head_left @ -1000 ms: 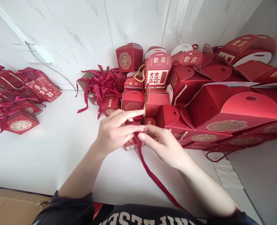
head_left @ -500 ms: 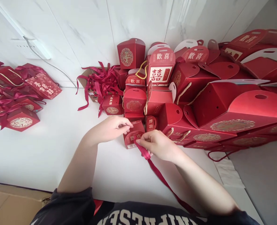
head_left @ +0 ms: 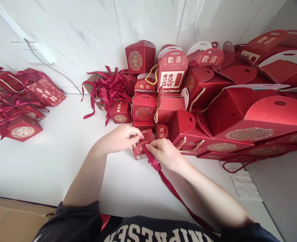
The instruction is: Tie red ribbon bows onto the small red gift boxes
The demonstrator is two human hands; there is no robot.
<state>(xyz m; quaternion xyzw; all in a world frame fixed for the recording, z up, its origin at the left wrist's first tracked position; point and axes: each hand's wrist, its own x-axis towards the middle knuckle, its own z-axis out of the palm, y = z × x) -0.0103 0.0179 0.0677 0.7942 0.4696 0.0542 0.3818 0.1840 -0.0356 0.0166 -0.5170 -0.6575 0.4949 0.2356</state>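
Observation:
A small red gift box [head_left: 141, 153] with gold and white lettering stands on the white table in front of me. My right hand [head_left: 164, 154] pinches a dark red ribbon [head_left: 152, 159] against the box's lettered front flap. From that hand the ribbon's long tail runs down toward my body. On the box's left side is my left hand [head_left: 124, 138], its fingers curled against the edge and the thumb by the top. My fingers partly cover the box, so the ribbon's end at the flap is hidden.
Red gift boxes [head_left: 239, 107] with rope handles crowd the right and back. Loose red ribbons [head_left: 110, 85] spill from a small carton. Ribbon-tied boxes [head_left: 22, 127] sit at the left. A cable [head_left: 52, 74] hangs from the wall socket. A cardboard box [head_left: 14, 218] is at lower left.
My right hand has shifted slightly left and up with the ribbon, over the box's front flap. The left hand has moved slightly right, its fingers closer against the box.

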